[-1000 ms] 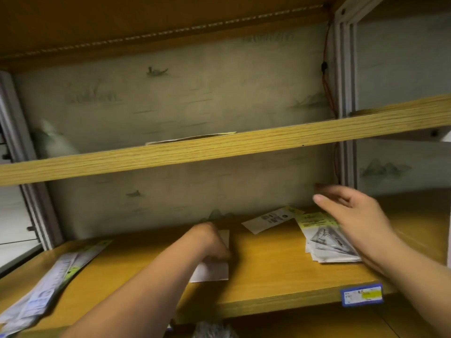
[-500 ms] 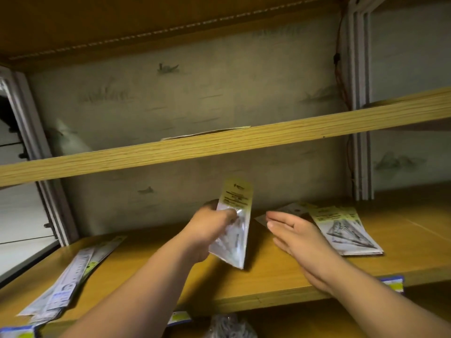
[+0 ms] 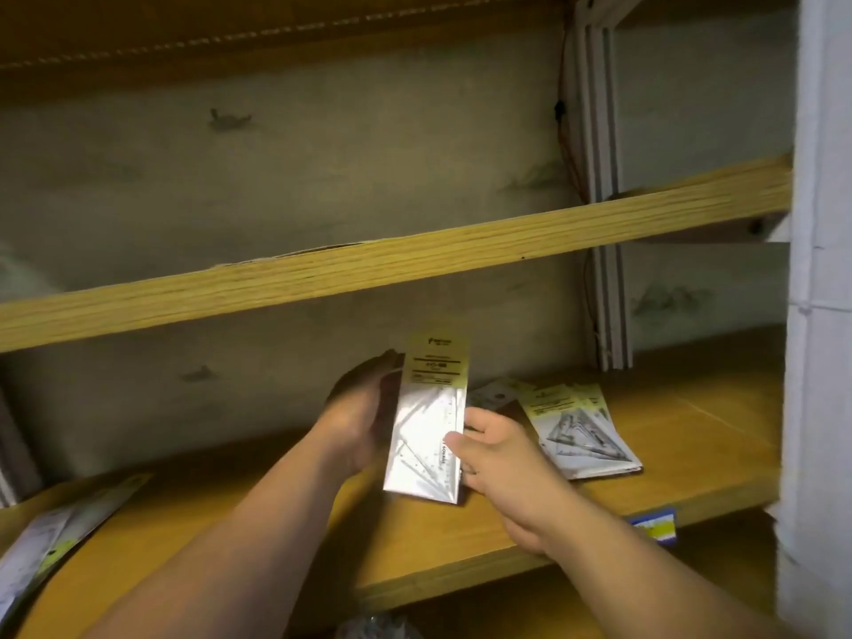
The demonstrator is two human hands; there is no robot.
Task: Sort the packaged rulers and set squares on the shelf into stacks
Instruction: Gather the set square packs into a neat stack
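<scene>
1. Above the shelf's (image 3: 461,541) middle, the left hand (image 3: 359,417) and right hand (image 3: 502,458) both grip one set-square packet (image 3: 428,426), long axis upright.
2. The set-square stack (image 3: 581,431) lies rightward, near the right hand; the ruler pile (image 3: 50,541) sits at the left end.

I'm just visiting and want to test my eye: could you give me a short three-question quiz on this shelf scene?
1. True or false: both hands touch the upright packet.
2. Where does the set-square stack lie relative to the right hand? A) its left B) its right
3. What lies at the shelf's far left end?

Key: 1 true, with the left hand behind it. 2 B. 3 long ruler packets.
</scene>
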